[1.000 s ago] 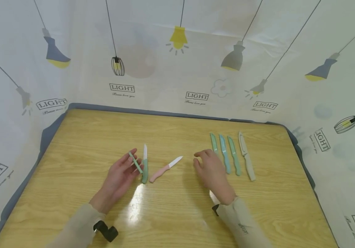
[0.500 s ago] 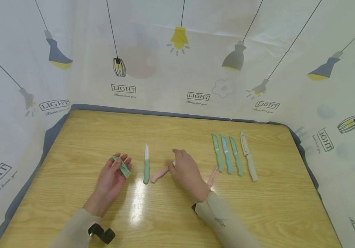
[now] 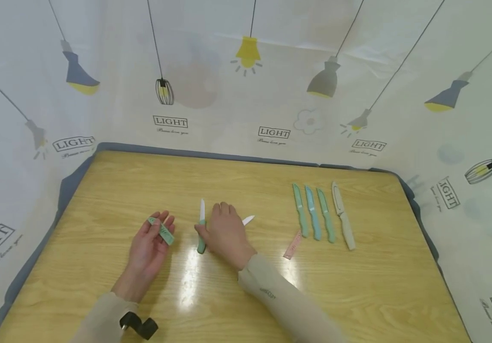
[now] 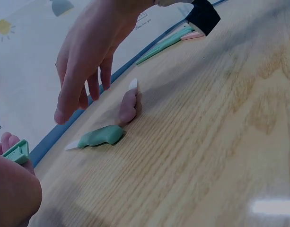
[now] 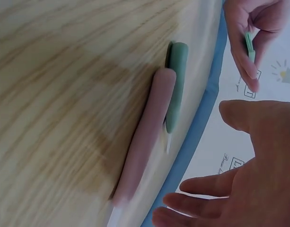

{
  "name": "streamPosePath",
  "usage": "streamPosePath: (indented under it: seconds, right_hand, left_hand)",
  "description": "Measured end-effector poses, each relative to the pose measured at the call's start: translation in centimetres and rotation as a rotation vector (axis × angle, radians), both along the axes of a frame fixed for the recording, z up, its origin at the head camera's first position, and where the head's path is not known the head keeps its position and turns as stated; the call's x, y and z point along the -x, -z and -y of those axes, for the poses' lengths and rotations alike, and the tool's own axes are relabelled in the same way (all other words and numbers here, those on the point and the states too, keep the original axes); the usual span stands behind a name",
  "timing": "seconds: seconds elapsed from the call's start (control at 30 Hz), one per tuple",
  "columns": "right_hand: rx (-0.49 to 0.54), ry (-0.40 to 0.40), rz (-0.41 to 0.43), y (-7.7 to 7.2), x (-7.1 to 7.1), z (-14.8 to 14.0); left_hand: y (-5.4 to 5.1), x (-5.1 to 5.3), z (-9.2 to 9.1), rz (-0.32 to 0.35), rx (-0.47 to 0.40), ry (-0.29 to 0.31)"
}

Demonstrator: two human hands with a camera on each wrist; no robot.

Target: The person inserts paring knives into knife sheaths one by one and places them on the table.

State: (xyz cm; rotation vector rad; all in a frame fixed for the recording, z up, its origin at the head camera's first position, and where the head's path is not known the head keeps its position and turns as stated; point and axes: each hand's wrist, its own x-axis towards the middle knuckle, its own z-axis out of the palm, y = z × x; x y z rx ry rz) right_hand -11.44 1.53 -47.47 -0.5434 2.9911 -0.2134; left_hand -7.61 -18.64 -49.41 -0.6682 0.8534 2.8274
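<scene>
In the head view the left hand (image 3: 147, 247) holds a green blade sheath (image 3: 161, 231) between thumb and fingers, raised at the left. The right hand (image 3: 229, 236) hovers above the table with nothing in its grasp, its thumb over the handle of the green knife (image 3: 202, 238). That knife lies unsheathed, white blade (image 3: 202, 208) pointing away. Under the right hand lies the pink knife, only its white blade (image 3: 248, 220) showing in the head view; the right wrist view shows its pink handle (image 5: 147, 132), with the green handle (image 5: 178, 85) beside it.
At the right lie a green knife (image 3: 300, 209), a blue knife (image 3: 313, 214), another green knife (image 3: 325, 214) and a larger cream knife (image 3: 343, 216), roughly in a row. A pink sheath (image 3: 292, 246) lies nearer. A printed curtain surrounds the wooden table (image 3: 229, 309).
The right hand has moved left from beside the right-hand knives, over the pink knife, to the green one. The left hand has drawn back left with the green sheath, away from the unsheathed green knife.
</scene>
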Motion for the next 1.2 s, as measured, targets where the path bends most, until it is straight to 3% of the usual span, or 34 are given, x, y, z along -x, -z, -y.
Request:
streamPosePath:
  seconds: [0.13,0.33,0.5,0.7,0.93,1.2]
  right_hand:
    - [-0.004,0.038,0.031,0.2,0.1,1.4]
    - [-0.146,0.015,-0.076,0.6,0.4,2.4]
    - [-0.189,0.057,-0.009,0.9,0.5,3.1]
    - [-0.089,0.102,0.072,1.2,0.2,3.9]
    - [-0.111,0.021,0.035,1.4,0.0,4.7]
    - [-0.047,-0.005,0.034,1.0,-0.1,5.1]
  left_hand:
    - [-0.1,-0.1,0.2,0.012,-0.031,-0.031]
    - [-0.2,-0.2,0.4,0.026,-0.052,-0.049]
    - [-0.1,-0.2,0.3,0.039,-0.075,-0.065]
    - [-0.2,-0.2,0.0,0.05,-0.085,-0.092]
    - [-0.5,0.1,-0.5,0.079,-0.058,-0.118]
    - [-0.3,-0.2,-0.7,-0.033,-0.059,-0.108]
